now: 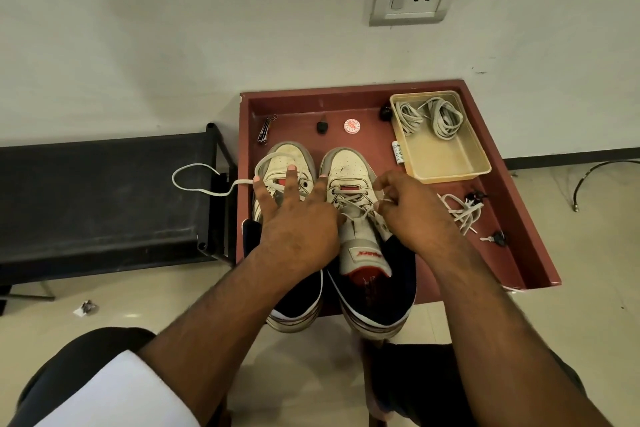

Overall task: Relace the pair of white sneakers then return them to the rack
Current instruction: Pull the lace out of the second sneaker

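Head view: my hands on the two sneakers on the red tray (pixel 502 184).
My left hand (pixel 294 222) lies spread on the left sneaker (pixel 287 163); my right hand (pixel 412 208) pinches a lace (pixel 353 204) on the right sneaker (pixel 349 166). At 2 o'clock a tub (pixel 446 163) holds spare laces; the black rack (pixel 104 198) stands at 9.

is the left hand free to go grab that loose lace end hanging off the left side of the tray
Probably yes. The left hand lies open and flat on the left sneaker, holding nothing, and the lace end loops just past the tray's rim over the black rack with nothing between.
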`<action>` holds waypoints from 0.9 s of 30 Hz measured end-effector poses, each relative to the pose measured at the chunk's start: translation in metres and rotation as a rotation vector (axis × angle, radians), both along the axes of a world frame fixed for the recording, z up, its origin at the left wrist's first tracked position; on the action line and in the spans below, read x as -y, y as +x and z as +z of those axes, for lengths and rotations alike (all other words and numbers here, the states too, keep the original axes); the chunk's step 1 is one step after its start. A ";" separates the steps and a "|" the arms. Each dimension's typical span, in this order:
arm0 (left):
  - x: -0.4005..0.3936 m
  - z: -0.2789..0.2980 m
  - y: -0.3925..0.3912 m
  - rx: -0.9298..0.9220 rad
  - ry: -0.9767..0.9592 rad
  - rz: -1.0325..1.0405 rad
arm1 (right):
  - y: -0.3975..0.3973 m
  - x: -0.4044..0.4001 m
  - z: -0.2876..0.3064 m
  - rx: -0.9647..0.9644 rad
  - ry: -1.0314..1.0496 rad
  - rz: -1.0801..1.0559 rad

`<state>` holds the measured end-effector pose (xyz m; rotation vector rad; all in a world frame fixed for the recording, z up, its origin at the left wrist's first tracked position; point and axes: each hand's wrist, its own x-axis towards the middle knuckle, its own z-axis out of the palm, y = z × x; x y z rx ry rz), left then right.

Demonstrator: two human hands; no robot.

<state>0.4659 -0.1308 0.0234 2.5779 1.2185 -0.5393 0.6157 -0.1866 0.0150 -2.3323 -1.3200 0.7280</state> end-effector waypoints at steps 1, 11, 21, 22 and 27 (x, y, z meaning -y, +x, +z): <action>0.000 0.000 0.000 0.002 0.003 0.000 | 0.000 0.000 -0.001 0.017 -0.019 0.030; 0.000 0.002 0.000 -0.008 0.004 -0.017 | 0.006 0.001 -0.011 -0.385 0.071 -0.220; 0.000 0.009 0.001 0.031 -0.019 -0.103 | 0.001 -0.001 -0.008 -0.408 0.196 -0.279; 0.000 0.009 0.002 0.056 -0.018 -0.120 | -0.002 -0.003 -0.007 -0.586 0.264 -0.389; -0.001 0.008 0.002 0.075 0.007 -0.161 | -0.009 -0.007 0.005 -1.037 0.471 -0.622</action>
